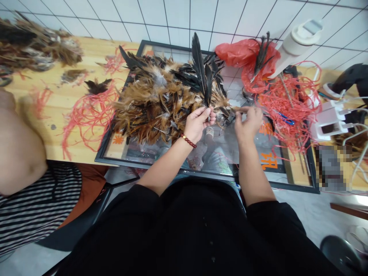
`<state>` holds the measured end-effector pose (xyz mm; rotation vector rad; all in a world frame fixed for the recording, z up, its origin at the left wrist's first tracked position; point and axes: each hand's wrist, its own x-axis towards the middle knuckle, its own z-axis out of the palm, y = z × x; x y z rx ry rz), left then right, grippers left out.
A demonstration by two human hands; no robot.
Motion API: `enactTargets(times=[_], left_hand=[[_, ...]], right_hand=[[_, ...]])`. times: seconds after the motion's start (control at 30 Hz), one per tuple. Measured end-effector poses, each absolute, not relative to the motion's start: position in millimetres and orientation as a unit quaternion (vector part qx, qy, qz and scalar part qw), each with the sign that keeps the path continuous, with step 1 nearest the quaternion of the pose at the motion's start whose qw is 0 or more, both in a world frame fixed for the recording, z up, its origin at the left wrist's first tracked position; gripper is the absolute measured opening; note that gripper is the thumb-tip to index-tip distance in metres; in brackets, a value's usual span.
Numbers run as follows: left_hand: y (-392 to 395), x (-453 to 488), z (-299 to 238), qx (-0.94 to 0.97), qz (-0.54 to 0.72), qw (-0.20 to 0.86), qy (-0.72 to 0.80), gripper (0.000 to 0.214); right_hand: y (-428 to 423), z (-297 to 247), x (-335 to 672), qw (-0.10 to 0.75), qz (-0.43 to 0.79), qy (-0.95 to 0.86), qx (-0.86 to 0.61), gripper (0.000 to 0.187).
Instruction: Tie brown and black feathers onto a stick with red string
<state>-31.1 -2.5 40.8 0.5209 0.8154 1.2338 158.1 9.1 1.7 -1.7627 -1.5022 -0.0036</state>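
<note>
My left hand [201,119], with a beaded bracelet on the wrist, pinches a few long black feathers [197,63] by their quills. They stand upright above my fingers. To the right, my right hand [248,122] is low over the glass with its fingers bent inward, beside some small dark feathers [229,114]. What its fingertips hold is hidden. A big heap of brown and golden feathers [155,103], mixed with black ones, lies left of and behind my left hand. Beneath everything is a black-framed glass panel [172,168] with orange characters.
Tangled pink plastic string [296,111] and a red plastic bag [237,53] lie at the right, near a white bottle [299,44] and white chargers [329,120]. More string [89,115] and feathers [37,46] lie left on the wooden table [57,142]. Another person's arm [20,149] is at far left.
</note>
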Motion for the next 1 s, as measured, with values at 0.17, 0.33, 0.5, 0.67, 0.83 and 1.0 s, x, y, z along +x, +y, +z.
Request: enactTargets(times=[0.17,0.33,0.5,0.67,0.83,1.0], left_hand=[[-4,-31,45,0.224,0.550,0.712,0.374,0.013],[-3,-31,44,0.218,0.551,0.711,0.379,0.013],[-2,-31,42,0.223,0.561,0.711,0.360,0.010],[-2,-31,42,0.220,0.554,0.707,0.381,0.013],[-2,-32,43,0.223,0.546,0.708,0.387,0.014],[-3,-30,40,0.251,0.545,0.700,0.388,0.011]], right_hand=[[2,3,140,0.278,0.030,-0.644,-0.712,0.022],[11,-4,147,0.429,0.092,-0.613,-0.657,0.024],[22,-10,155,0.608,0.285,-0.505,-0.542,0.038],[22,-2,152,0.621,0.443,-0.443,-0.471,0.044],[21,-1,155,0.630,0.435,-0.453,-0.455,0.044],[18,6,156,0.639,0.469,-0.465,-0.395,0.031]])
